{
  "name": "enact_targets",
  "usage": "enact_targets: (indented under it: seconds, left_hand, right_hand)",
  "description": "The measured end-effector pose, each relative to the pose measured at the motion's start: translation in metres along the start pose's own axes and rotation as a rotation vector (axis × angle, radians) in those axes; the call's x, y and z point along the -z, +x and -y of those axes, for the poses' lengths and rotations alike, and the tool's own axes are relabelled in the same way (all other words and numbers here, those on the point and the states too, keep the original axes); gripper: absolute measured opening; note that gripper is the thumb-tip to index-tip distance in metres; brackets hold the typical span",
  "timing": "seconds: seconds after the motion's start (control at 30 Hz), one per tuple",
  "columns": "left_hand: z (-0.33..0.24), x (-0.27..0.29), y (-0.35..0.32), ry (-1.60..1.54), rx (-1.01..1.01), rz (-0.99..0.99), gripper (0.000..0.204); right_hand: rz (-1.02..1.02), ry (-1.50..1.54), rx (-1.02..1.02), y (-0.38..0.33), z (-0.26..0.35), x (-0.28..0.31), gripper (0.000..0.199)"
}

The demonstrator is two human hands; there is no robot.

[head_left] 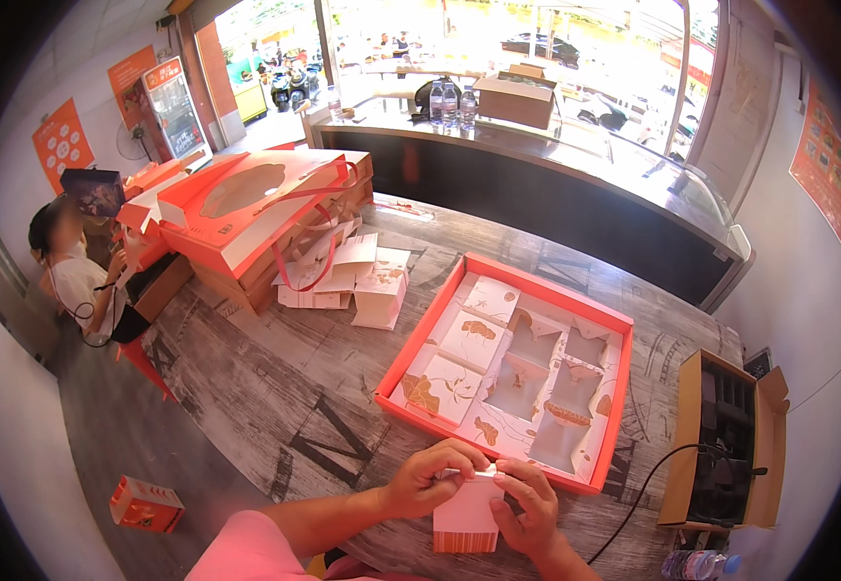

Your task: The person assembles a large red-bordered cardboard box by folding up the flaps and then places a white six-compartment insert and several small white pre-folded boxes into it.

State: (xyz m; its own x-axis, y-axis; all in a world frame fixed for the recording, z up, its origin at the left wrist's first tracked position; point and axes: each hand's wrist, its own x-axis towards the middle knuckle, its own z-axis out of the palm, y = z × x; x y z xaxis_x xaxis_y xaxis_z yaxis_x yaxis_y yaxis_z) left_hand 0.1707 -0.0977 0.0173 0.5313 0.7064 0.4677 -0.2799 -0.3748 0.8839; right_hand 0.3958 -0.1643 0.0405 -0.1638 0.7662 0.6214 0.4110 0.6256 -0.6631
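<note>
I see a long, grey, weathered wooden table (275, 387) running away from me toward a glass-topped dark shop counter (556, 184). At the table's far left corner sits a stack of flat orange cardboard gift boxes with oval windows (246, 208), with loose white folded card inserts (352, 276) lying just beside it. Toward the right side lies a shallow orange rectangular tray with white floral-printed compartments (509, 373); its long axis runs away from me, tilted slightly rightward, and its near edge lies just beyond my fingers.

At the table's near edge, both my hands meet on a small white card box with an orange striped base (467, 518), standing upright. My left hand (430, 476) pinches the top flap from the left, fingers curled onto it. My right hand (529, 504) grips the box's right side and top, thumb pressing the flap. The tray's open compartments lie straight ahead, slightly right, nearer my right hand.

A brown open carton (725, 441) stands at the table's right edge.
</note>
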Motion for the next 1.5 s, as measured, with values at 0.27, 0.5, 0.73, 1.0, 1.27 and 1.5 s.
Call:
enact_targets:
  seconds: [0.27, 0.5, 0.73, 1.0, 1.27, 1.5]
  left_hand:
    - [-0.006, 0.000, 0.004, 0.050, -0.013, 0.022, 0.018]
    - [-0.011, -0.007, 0.004, 0.026, -0.046, -0.049, 0.021]
    - [-0.008, -0.005, 0.004, 0.086, -0.067, -0.057, 0.019]
    - [-0.008, 0.001, 0.002, 0.143, -0.095, 0.032, 0.039]
    - [-0.027, 0.012, 0.016, 0.302, -0.284, 0.270, 0.070]
    - [-0.014, 0.011, 0.012, 0.259, -0.174, 0.067, 0.066]
  right_hand:
    - [-0.048, 0.062, -0.001, -0.005, -0.007, -0.004, 0.033]
    - [-0.141, 0.122, -0.105, -0.013, -0.009, -0.007, 0.032]
    - [-0.153, 0.121, -0.175, -0.016, -0.008, -0.006, 0.031]
    - [-0.192, 0.253, -0.234, -0.021, -0.017, -0.007, 0.027]
    - [-0.196, 0.437, -0.361, -0.020, -0.013, 0.006, 0.031]
    - [-0.201, 0.454, -0.241, -0.010, -0.003, -0.003, 0.082]
